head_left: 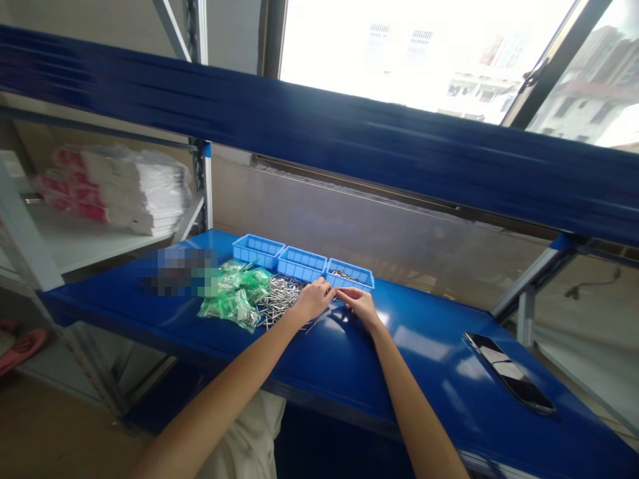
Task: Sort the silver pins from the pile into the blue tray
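My left hand (314,300) is closed at the right side of a loose pile of slim silvery metal pins (280,301). Its fingertips are pinched together, and what lies in them is too small to make out. My right hand (360,304) comes in from the other side, thumb and fingers pressed together and nearly touching the left fingertips. Just behind the hands stands a small blue bin (363,282) with some metal pieces in it. Left of the pile lie green-tinted clear plastic bags (227,307) with small metal parts inside.
Two more blue bins, a middle one (301,269) and a left one (257,255), stand in the same row. A phone (509,372) lies at the right of the blue tabletop (424,386). A blue shelf beam (319,126) crosses above; wrapped packages (120,189) sit on the left rack.
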Demonstrator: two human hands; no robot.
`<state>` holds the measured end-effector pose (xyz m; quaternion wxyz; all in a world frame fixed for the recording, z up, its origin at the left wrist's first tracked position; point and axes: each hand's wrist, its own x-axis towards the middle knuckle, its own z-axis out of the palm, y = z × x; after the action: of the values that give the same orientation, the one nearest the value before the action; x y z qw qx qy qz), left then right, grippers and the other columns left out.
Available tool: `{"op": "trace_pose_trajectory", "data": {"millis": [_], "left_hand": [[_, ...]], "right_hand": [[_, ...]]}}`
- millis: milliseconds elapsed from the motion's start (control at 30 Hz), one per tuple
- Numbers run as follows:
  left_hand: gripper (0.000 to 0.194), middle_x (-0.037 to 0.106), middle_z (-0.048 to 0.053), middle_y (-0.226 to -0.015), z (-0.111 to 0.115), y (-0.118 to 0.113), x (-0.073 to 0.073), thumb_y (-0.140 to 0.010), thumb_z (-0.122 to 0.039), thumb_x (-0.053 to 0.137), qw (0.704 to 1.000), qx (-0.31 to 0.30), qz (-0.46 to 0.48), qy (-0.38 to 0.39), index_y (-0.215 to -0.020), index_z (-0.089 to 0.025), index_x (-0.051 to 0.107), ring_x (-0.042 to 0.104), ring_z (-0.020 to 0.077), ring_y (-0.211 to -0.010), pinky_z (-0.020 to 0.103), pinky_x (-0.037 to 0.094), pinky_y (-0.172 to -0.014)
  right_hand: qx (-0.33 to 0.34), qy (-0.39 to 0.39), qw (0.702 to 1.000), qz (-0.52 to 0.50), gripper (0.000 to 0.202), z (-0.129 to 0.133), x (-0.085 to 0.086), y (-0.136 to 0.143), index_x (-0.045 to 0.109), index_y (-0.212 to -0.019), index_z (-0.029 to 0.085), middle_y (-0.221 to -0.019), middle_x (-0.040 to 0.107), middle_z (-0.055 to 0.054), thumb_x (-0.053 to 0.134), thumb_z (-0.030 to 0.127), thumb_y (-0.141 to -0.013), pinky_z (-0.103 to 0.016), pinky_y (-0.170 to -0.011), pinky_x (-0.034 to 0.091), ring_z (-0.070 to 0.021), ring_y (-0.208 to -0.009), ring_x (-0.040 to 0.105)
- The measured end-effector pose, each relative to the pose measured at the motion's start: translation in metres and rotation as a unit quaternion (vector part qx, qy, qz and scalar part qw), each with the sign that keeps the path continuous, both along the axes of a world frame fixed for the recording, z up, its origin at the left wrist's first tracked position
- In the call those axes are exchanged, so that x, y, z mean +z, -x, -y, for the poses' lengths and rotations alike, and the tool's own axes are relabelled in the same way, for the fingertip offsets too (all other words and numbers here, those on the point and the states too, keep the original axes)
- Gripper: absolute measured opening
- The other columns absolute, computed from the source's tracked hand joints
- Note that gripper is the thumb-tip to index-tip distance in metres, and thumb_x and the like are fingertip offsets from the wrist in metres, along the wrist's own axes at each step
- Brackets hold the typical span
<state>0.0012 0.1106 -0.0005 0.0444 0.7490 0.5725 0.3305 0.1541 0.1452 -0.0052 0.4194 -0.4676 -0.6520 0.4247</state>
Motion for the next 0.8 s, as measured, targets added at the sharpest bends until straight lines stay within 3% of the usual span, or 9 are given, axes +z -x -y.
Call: {"op": "trace_pose_trajectory", "data": {"millis": [267,400,600,800], "left_hand": [[0.034,0.052,0.005,-0.086,0.004,-0.005,0.004,-0.09,-0.033,0.026,0.998,-0.057,0.035,0.012,-0.081,-0.017,0.054,0.052,0.0142,-0.073,0.026,0.043,-0.066],[0.033,0.052,0.003,-0.083,0.005,-0.005,0.009,-0.091,-0.03,0.022,0.997,-0.043,0.06,0.006,-0.081,-0.018,0.051,0.051,0.0136,-0.073,0.026,0.043,-0.068],[0.027,0.053,0.003,-0.087,0.005,-0.005,0.009,-0.089,-0.028,0.026,0.998,-0.01,0.055,0.001,-0.084,-0.019,0.051,0.053,0.0142,-0.077,0.026,0.042,-0.07],[0.024,0.055,0.003,-0.091,0.003,-0.003,0.008,-0.088,-0.031,0.03,0.998,0.037,0.051,-0.016,-0.088,-0.02,0.052,0.054,0.0152,-0.081,0.025,0.042,-0.068]], "right_hand": [[-0.008,0.006,0.999,-0.036,0.04,0.001,0.0,0.001,0.062,-0.067,0.014,-0.061,0.06,-0.001,0.07,0.051,-0.054,-0.019,-0.043,0.032,-0.0091,-0.051,0.048],[0.013,-0.002,0.999,-0.046,0.039,0.0,-0.001,0.002,0.06,-0.066,0.014,-0.057,0.055,0.001,0.068,0.051,-0.058,-0.018,-0.042,0.03,-0.0081,-0.05,0.045],[0.021,0.004,0.999,-0.047,0.046,0.001,0.001,0.005,0.066,-0.091,0.017,-0.077,0.064,-0.003,0.066,0.05,-0.06,-0.019,-0.043,0.032,-0.0089,-0.053,0.048],[0.045,-0.03,0.998,-0.013,0.04,0.005,0.001,0.01,0.069,-0.084,0.015,-0.073,0.066,-0.004,0.063,0.049,-0.064,-0.02,-0.046,0.035,-0.0087,-0.051,0.048]]}}
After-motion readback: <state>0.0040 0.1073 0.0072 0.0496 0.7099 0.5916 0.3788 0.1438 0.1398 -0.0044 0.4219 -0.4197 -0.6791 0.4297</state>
